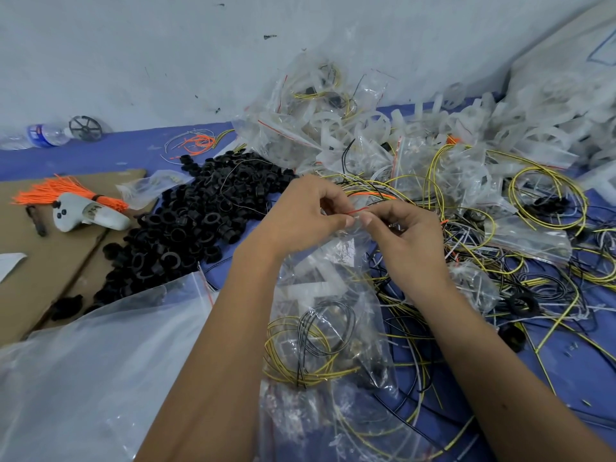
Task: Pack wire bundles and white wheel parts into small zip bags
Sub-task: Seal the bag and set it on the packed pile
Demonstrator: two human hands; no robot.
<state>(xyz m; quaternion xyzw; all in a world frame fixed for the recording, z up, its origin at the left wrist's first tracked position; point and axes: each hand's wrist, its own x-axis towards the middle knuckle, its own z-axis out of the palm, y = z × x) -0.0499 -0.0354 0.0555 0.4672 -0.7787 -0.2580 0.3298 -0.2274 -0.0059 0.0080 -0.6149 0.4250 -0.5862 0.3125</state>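
My left hand (pixel 305 215) and my right hand (pixel 408 235) meet at the red-striped top edge of a small clear zip bag (pixel 328 295), each pinching that edge between thumb and fingers. The bag hangs below them. Inside it I see a white wheel part (pixel 316 285) and a coil of yellow and black wires (pixel 310 345). More filled zip bags (pixel 300 105) lie heaped at the back, and loose yellow and black wires (pixel 546 195) spread to the right. A pile of white wheel parts (pixel 500 118) lies along the far right.
A heap of black plastic rings (pixel 200 215) lies left of my hands. On the cardboard (pixel 40 261) rest an orange tie bundle (pixel 63 191) and a white handheld controller (pixel 86 213). A water bottle (pixel 40 136) lies by the wall. A large clear plastic sheet (pixel 100 378) covers the near left.
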